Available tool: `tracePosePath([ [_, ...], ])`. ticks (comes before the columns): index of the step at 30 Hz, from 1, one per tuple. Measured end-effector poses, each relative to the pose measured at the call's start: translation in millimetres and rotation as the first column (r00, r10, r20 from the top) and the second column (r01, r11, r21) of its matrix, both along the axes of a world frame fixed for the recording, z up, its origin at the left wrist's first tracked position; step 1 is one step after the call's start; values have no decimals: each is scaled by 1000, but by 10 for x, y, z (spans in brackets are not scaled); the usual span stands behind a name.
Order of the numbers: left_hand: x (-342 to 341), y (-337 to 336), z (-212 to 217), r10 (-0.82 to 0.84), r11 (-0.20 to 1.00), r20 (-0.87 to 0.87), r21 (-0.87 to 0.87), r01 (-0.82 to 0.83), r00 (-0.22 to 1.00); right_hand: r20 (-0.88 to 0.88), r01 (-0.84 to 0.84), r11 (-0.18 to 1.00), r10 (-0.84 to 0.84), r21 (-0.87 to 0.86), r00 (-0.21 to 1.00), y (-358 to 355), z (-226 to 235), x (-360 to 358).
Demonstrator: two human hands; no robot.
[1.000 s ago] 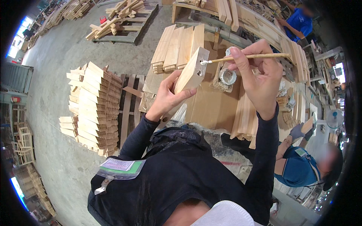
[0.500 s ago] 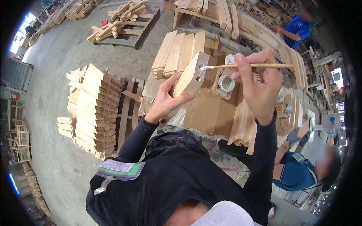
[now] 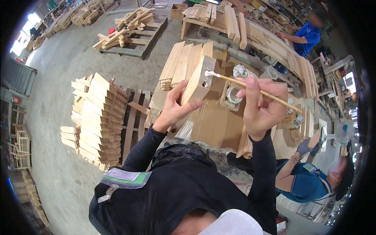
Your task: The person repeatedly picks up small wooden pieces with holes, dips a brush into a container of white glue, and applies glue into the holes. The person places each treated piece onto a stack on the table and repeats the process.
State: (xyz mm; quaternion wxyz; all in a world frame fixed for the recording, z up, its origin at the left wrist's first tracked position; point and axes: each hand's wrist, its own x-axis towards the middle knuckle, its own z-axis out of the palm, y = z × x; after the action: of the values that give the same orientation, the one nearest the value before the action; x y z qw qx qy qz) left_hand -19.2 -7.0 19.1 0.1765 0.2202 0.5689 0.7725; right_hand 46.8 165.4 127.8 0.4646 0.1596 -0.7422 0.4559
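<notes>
Wood block is held up above cardboard, pinched btwn thumb & fingers of L hand, holed end turned R. Thin stick is pinched btwn thumb & fingers of R hand; its white-coated tip is set at block's end face, nr upper hole; whether it's inside can't be told. Round cup is placed below stick. Planks are stacked just past block. Bigger wood pile is seen farther L. At R, board is held by co-worker's gloved hand.
</notes>
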Motion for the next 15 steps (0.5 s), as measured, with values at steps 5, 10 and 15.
tracePosePath([
  [5, 15, 10, 75, 42, 994, -2, 104, -42, 999, -218, -24, 989, -9, -147, 976, -85, -203, 5],
  [10, 50, 26, 105, 39, 989, 12, 144, -41, 999, -54, 93, 991, -99, -98, 994, -289, -499, 124],
  [15, 157, -20, 145, 49, 989, 31, 135, -52, 998, -67, 110, 993, -114, -50, 991, -452, -819, 179],
])
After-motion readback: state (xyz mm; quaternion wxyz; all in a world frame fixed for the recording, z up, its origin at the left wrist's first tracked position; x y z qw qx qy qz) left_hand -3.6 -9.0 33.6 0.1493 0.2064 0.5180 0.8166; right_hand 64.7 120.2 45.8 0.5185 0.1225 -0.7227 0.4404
